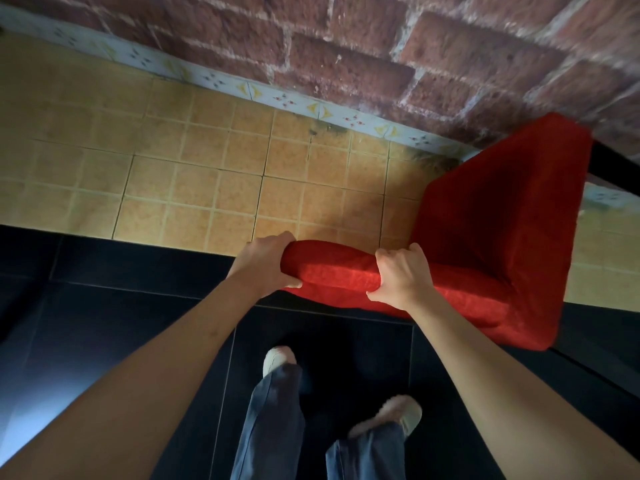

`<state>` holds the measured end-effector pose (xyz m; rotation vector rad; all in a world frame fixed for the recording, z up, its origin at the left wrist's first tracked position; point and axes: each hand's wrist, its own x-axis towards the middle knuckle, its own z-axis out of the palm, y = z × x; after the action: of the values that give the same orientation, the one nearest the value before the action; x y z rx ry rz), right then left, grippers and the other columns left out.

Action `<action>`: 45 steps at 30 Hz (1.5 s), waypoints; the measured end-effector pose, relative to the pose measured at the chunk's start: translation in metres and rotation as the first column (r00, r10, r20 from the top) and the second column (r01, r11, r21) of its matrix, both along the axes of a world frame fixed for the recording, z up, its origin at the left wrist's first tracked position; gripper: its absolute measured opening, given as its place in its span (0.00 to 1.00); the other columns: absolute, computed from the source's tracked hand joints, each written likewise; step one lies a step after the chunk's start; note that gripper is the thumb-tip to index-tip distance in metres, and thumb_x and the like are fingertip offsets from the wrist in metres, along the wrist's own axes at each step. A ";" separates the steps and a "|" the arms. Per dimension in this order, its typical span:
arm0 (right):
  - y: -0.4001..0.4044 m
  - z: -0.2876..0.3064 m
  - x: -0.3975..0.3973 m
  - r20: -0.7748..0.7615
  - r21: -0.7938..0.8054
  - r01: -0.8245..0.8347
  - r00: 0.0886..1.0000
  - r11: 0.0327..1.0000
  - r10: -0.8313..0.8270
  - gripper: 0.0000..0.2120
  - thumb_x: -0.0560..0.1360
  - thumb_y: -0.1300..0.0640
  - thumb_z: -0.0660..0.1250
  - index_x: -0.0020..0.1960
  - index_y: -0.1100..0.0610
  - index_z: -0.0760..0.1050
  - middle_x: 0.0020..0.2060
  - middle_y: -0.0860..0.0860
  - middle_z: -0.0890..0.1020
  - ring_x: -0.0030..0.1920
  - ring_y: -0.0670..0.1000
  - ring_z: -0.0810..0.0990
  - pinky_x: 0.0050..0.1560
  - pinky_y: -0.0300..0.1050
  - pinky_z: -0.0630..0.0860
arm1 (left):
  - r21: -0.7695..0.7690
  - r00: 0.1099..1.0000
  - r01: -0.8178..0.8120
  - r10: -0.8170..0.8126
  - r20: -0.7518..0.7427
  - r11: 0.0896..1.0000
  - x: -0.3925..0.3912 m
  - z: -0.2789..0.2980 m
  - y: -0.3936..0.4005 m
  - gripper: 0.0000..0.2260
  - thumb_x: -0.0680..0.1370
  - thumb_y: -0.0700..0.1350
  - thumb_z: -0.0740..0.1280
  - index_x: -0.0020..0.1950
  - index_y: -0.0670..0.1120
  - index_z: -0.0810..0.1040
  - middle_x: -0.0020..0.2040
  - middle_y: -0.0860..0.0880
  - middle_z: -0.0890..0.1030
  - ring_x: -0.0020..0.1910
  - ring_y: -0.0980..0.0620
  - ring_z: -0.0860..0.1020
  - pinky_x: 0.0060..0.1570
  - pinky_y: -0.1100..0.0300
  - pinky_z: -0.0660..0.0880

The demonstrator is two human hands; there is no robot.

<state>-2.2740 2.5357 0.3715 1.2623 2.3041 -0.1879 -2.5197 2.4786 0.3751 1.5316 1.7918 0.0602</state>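
- While both hands clamp one padded red edge, the step in hand looks like shifting the chair (491, 237) across the floor, by drag or by lift
- Left hand (266, 268) wraps the free end of that edge, fingers over the top and thumb underneath; right hand (401, 278) grips the same edge closer to the chair's body, fingers curled over it
- Chair stands near the wall (346, 39), its far corner close to the wall's foot and its gripped edge on the side away from the wall, over the seam where orange tiles (173, 168) meet black floor (104, 306)
- Whether its base touches the ground I cannot tell
- Next move, as I judge it, calls for firm grips and an even pull away from the wall; the shoes (278, 358), farther from the wall than the edge, need room to step back
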 end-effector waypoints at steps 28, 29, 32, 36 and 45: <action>0.016 0.079 0.056 -0.003 0.096 -0.016 1.000 0.995 0.017 0.25 0.62 0.36 0.74 0.37 0.54 0.66 0.24 0.45 0.66 0.27 0.49 0.68 0.44 0.46 0.62 | 0.068 0.997 -0.054 0.050 0.053 0.996 0.053 0.092 0.023 0.27 0.63 0.45 0.82 0.58 0.48 0.75 0.50 0.51 0.80 0.49 0.52 0.78 0.51 0.56 0.78; 0.018 0.088 0.063 -0.002 0.105 -0.008 1.000 0.994 0.008 0.25 0.63 0.35 0.73 0.37 0.54 0.66 0.25 0.46 0.68 0.27 0.49 0.69 0.46 0.46 0.63 | 0.068 0.998 -0.040 0.037 0.043 0.997 0.060 0.105 0.028 0.27 0.63 0.45 0.81 0.59 0.48 0.75 0.51 0.51 0.80 0.50 0.51 0.78 0.52 0.55 0.78; 0.023 0.114 0.084 -0.023 0.131 0.034 0.999 0.991 -0.031 0.26 0.64 0.34 0.72 0.38 0.54 0.67 0.26 0.46 0.71 0.28 0.49 0.70 0.49 0.46 0.66 | 0.081 1.000 0.012 -0.012 -0.003 0.997 0.083 0.141 0.039 0.28 0.64 0.46 0.81 0.60 0.47 0.75 0.52 0.50 0.80 0.52 0.49 0.78 0.53 0.53 0.78; 0.022 0.146 0.117 -0.067 0.167 0.078 0.995 0.983 -0.067 0.27 0.64 0.33 0.71 0.39 0.54 0.66 0.27 0.46 0.71 0.28 0.48 0.70 0.52 0.46 0.67 | 0.140 0.993 0.101 -0.090 -0.078 0.985 0.117 0.184 0.048 0.27 0.65 0.47 0.80 0.60 0.46 0.74 0.53 0.48 0.79 0.52 0.47 0.78 0.53 0.51 0.77; -0.014 0.211 0.231 -0.243 0.234 0.212 0.958 0.949 -0.154 0.26 0.62 0.38 0.76 0.36 0.57 0.69 0.26 0.50 0.77 0.28 0.52 0.77 0.49 0.49 0.70 | 0.317 0.978 -0.009 -0.058 0.202 0.948 0.214 0.250 0.021 0.38 0.59 0.45 0.83 0.67 0.52 0.73 0.58 0.54 0.79 0.55 0.58 0.72 0.61 0.60 0.67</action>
<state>-2.0435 2.5212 0.5829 1.6667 2.4575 -0.0984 -2.3055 2.4991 0.6247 1.6988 1.6505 0.5010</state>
